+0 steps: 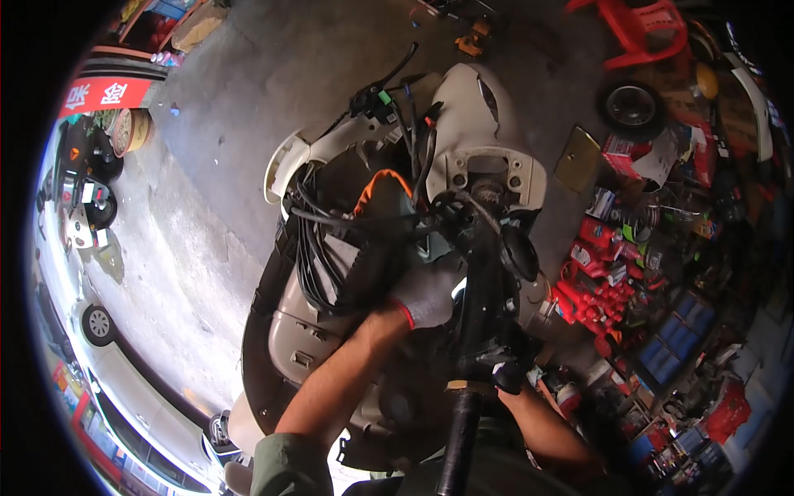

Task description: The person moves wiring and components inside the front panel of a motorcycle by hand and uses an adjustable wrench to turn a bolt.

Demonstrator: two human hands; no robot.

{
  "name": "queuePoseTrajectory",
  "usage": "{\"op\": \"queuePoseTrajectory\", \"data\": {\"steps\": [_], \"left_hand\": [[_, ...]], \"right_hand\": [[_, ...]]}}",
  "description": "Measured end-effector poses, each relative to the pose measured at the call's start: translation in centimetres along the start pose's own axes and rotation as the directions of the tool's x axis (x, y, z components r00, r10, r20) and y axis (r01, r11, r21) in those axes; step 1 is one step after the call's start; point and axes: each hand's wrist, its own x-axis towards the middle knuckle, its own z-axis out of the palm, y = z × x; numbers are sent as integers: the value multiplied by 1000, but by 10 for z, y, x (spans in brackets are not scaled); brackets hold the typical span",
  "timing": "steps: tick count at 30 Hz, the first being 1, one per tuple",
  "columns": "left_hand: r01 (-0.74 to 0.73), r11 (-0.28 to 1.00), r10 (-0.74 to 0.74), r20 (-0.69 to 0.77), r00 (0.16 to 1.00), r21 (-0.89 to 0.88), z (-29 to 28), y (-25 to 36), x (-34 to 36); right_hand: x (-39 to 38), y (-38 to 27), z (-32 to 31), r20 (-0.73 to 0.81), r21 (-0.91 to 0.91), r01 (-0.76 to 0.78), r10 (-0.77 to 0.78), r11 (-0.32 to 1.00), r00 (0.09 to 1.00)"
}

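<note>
A partly stripped scooter fills the middle, its beige panels opened around a dark cavity. My left hand [430, 299], in a pale glove with a red cuff, reaches in beside the black handlebar [473, 322]; its fingers are lost in shadow. A thick loop of black cables [313, 269] hangs just left of it, with an orange wire [376, 183] beyond. My right hand [511, 376], dark-gloved, is at the handlebar's right side, mostly hidden by dark parts. Nearer me, the handlebar ends in a black grip [459, 434]. Ahead lies a beige front cover [477, 116].
Red bottles [587, 289], a blue-celled tray [674, 339] and mixed parts crowd the floor at right. A loose wheel [631, 107] and red plastic chair [645, 33] stand farther off. An orange tool [473, 39] lies ahead. A silver car [149, 397] is parked at left.
</note>
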Motion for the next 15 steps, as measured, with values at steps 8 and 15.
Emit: {"op": "queuePoseTrajectory", "data": {"steps": [8,15], "left_hand": [[-84,941,71,-52,996,-327,29,-17,-3],[-7,956,-10,-57,998,-294,-4,-1,-13]], "right_hand": [[9,1,-9,16,-58,27,-26,998,1000],[26,3,-24,11,-116,43,-42,992,999]]}}
